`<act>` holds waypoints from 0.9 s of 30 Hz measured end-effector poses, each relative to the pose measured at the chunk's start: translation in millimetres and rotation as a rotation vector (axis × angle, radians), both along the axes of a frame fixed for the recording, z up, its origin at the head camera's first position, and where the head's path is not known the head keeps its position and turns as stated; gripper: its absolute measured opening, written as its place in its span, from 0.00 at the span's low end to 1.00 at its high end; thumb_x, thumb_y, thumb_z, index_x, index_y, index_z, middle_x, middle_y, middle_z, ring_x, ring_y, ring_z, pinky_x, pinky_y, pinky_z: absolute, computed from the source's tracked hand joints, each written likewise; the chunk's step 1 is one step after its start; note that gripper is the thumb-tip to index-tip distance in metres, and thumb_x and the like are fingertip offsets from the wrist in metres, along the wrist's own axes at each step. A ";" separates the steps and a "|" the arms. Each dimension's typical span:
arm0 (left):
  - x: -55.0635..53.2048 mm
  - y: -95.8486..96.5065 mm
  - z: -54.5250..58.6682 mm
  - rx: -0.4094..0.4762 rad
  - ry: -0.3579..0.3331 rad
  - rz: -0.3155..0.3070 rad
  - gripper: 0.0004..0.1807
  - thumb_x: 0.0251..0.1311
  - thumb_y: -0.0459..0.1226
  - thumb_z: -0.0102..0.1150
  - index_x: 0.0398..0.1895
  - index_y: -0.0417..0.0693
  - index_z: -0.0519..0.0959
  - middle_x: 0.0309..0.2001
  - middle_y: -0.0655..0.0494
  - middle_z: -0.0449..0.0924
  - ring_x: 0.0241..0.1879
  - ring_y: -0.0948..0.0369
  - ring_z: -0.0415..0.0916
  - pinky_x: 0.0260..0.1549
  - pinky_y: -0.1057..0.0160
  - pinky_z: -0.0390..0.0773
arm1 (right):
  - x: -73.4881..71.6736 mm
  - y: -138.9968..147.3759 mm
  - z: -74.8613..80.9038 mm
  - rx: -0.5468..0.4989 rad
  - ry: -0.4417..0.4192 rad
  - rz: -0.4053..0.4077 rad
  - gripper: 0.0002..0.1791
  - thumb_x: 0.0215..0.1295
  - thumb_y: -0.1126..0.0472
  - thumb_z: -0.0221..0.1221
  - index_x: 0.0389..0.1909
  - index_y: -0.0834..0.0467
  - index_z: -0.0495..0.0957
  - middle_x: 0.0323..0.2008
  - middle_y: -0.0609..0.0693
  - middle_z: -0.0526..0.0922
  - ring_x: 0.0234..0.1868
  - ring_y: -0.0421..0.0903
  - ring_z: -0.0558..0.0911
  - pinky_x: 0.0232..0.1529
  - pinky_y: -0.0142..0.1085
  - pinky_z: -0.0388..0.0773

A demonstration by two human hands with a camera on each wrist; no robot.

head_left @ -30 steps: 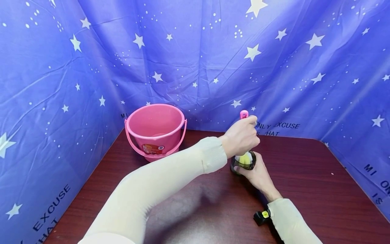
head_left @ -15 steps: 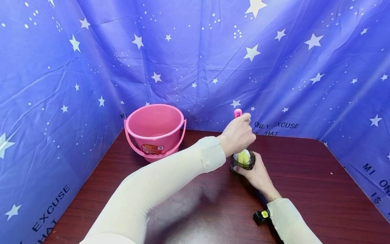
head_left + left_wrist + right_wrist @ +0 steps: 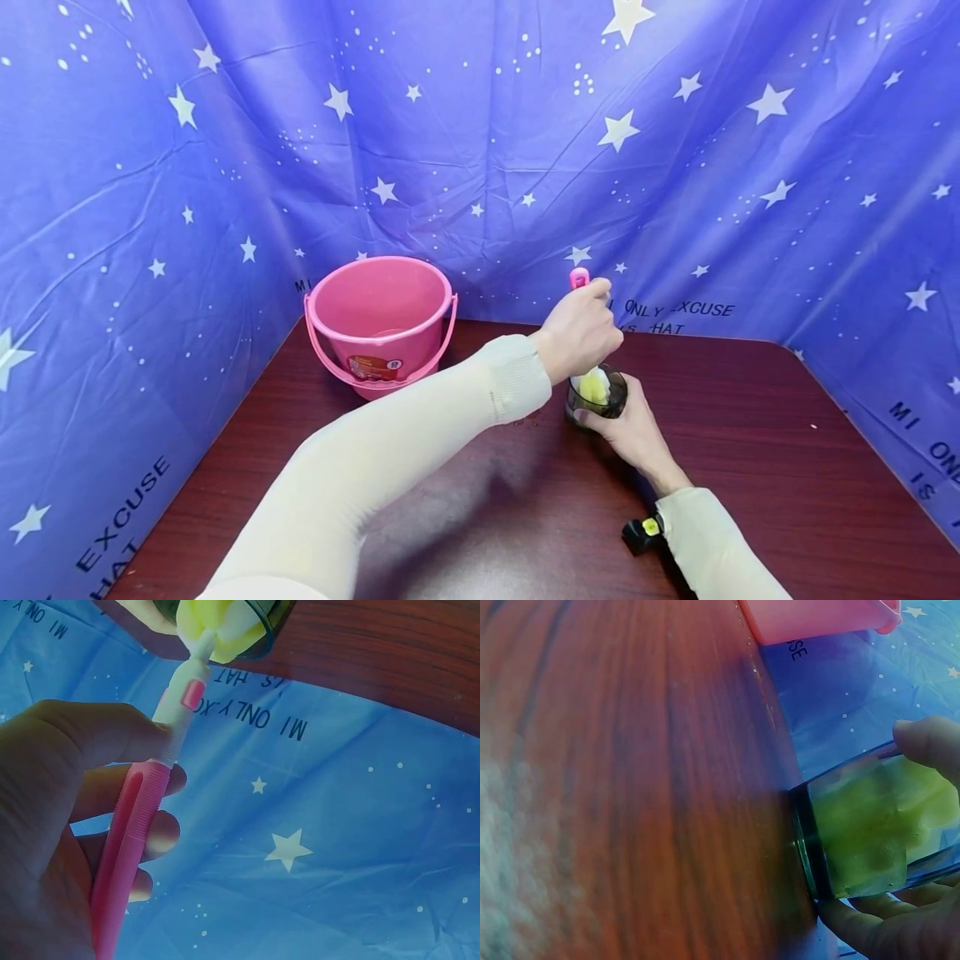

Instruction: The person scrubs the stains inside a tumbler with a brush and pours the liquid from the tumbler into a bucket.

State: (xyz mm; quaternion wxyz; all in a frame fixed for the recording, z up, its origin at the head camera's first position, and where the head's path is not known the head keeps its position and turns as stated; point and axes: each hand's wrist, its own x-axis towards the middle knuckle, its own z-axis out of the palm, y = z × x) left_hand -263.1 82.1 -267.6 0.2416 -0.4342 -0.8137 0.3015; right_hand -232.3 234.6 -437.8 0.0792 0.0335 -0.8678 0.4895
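Observation:
My left hand (image 3: pixel 581 333) grips the pink and white handle (image 3: pixel 146 787) of a sponge bottle brush, fingers curled round it. The brush's yellow and white sponge head (image 3: pixel 594 387) is inside a dark, see-through drinking glass (image 3: pixel 855 840). Around the glass wraps my right hand (image 3: pixel 641 437), thumb on one side and fingers on the other. In the right wrist view the base of the glass touches the table, and the sponge shows pressed against its wall. The pink handle end (image 3: pixel 579 277) sticks up above my left fist.
A pink bucket (image 3: pixel 375 333) with its carrying handle hanging down stands at the back left of the brown wooden table (image 3: pixel 750 483). A blue star-patterned cloth (image 3: pixel 465 125) hangs behind and at both sides. Small droplets (image 3: pixel 528 422) lie near the glass.
My left hand and the brush handle have moved left and slightly down, tilting the handle, while the sponge head stays in the glass. My right hand and the glass have hardly moved.

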 end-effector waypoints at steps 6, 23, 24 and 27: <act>4.3 1.8 0.1 -0.036 -0.006 -0.002 0.14 0.62 0.40 0.44 0.37 0.67 0.81 0.36 0.64 0.84 0.37 0.61 0.68 0.50 0.57 0.52 | -0.5 -0.7 0.9 0.006 0.014 0.008 0.47 0.48 0.51 0.73 0.62 0.62 0.55 0.54 0.59 0.69 0.51 0.53 0.72 0.55 0.46 0.65; 10.5 8.6 0.8 -0.085 0.039 -0.022 0.16 0.63 0.39 0.41 0.38 0.66 0.80 0.35 0.63 0.84 0.35 0.61 0.67 0.50 0.56 0.52 | -1.9 -2.0 4.3 -0.048 0.141 0.111 0.30 0.47 0.60 0.73 0.49 0.58 0.68 0.39 0.52 0.78 0.39 0.46 0.77 0.43 0.30 0.73; 10.5 8.5 0.8 -0.081 0.039 -0.024 0.15 0.63 0.39 0.41 0.38 0.66 0.80 0.35 0.63 0.84 0.35 0.61 0.67 0.50 0.56 0.52 | -2.5 -1.5 2.3 -0.032 0.136 0.096 0.32 0.48 0.59 0.73 0.51 0.57 0.67 0.40 0.51 0.77 0.40 0.45 0.77 0.44 0.29 0.72; 10.5 8.7 0.4 -0.068 0.051 -0.032 0.16 0.63 0.39 0.41 0.37 0.66 0.80 0.35 0.63 0.84 0.35 0.61 0.67 0.50 0.56 0.52 | -3.3 -0.7 -0.8 -0.025 0.136 0.089 0.33 0.48 0.58 0.73 0.52 0.57 0.66 0.41 0.52 0.77 0.40 0.46 0.76 0.44 0.30 0.72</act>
